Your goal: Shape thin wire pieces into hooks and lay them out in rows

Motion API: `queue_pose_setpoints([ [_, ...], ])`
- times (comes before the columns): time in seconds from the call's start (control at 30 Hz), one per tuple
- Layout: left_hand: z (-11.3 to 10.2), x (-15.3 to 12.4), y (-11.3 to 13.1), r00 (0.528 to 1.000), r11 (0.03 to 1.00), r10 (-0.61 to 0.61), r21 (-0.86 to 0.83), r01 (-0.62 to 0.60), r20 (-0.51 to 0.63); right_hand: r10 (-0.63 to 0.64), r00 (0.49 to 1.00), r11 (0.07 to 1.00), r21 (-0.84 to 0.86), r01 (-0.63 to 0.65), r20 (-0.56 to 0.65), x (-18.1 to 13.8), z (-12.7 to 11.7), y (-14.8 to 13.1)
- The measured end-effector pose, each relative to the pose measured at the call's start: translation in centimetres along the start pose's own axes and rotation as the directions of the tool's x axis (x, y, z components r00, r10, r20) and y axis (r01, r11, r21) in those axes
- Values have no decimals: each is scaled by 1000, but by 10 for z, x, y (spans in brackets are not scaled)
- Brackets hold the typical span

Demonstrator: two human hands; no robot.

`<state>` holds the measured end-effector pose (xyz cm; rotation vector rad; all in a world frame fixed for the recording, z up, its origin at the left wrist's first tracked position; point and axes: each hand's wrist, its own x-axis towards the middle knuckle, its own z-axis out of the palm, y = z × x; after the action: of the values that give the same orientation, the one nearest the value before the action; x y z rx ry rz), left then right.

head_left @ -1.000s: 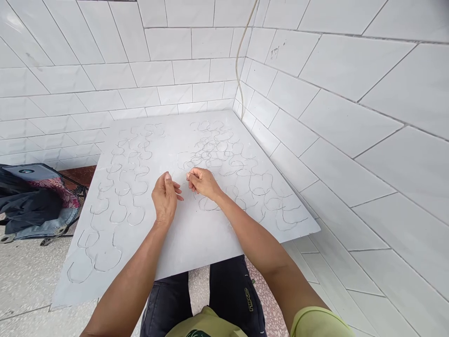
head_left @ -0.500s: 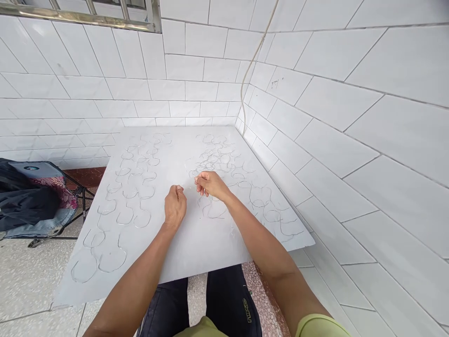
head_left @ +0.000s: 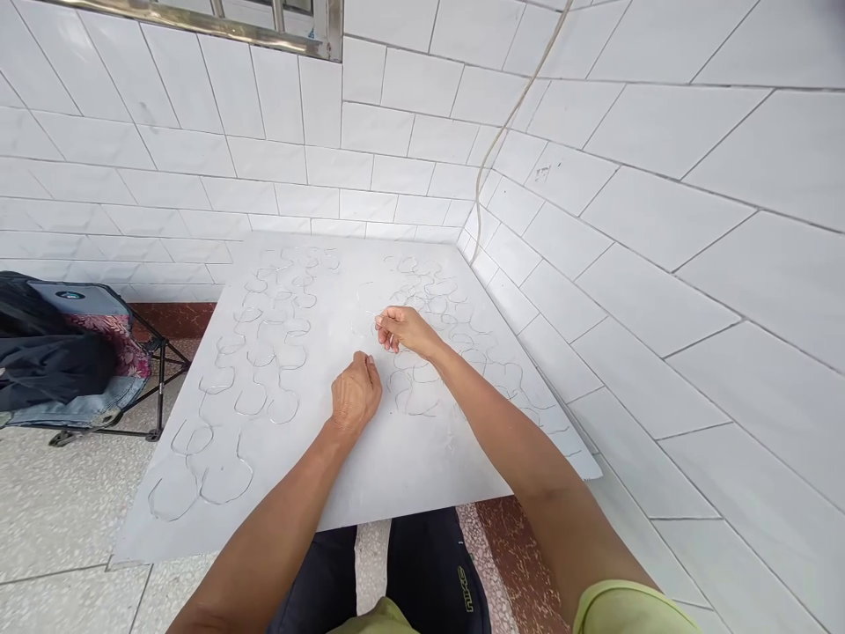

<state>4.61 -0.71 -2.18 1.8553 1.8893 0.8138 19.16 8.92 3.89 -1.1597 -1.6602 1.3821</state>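
Observation:
My left hand (head_left: 356,392) is closed in a pinch over the middle of the white board (head_left: 349,467), with thumb and forefinger pressed together. Just beyond it and to the right, my right hand (head_left: 406,329) pinches a thin wire (head_left: 368,313) at its fingertips. The wire is very fine, so its full course between the two hands is hard to make out. Bent, S-shaped wires (head_left: 283,405) lie in rows on the board's left side. More curved wires (head_left: 413,412) lie beside and behind my right hand, partly overlapping.
White tiled walls (head_left: 660,229) meet behind and to the right of the board. A pale cable (head_left: 481,167) runs down their corner. On the left stands a folding chair (head_left: 132,352) with dark cloth (head_left: 53,361) on it. My knees (head_left: 436,563) are under the front edge.
My right hand has moved slightly up and away from my left hand, which has turned more palm-down. The view has shifted, so the board sits a little farther right.

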Motion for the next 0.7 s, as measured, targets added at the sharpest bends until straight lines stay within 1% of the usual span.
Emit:
queue_pose_setpoints([
  [0.13,-2,2,-1,999,994,-26,-109,22,-41,-25,1000,1000,-3,25,19,-4,4,8],
  [0.23,-6,4,-3,991,971,-79,-233,52,-105,-36,999,999,-34,37,21,-12,4,10],
  [0.33,-10,7,-5,983,919,-109,-392,43,-150,-26,1000,998,-52,26,12,-26,2,11],
  [0.43,-9,9,-6,985,864,-97,-504,12,-143,-29,1000,996,-81,29,3,-42,3,13],
  [0.57,-7,11,-7,986,852,-75,-523,-13,-146,-50,998,991,-126,45,-37,-55,9,25],
  [0.7,-7,10,-7,983,877,-82,-481,-8,-166,-59,984,995,-88,45,-167,-57,14,36],
])
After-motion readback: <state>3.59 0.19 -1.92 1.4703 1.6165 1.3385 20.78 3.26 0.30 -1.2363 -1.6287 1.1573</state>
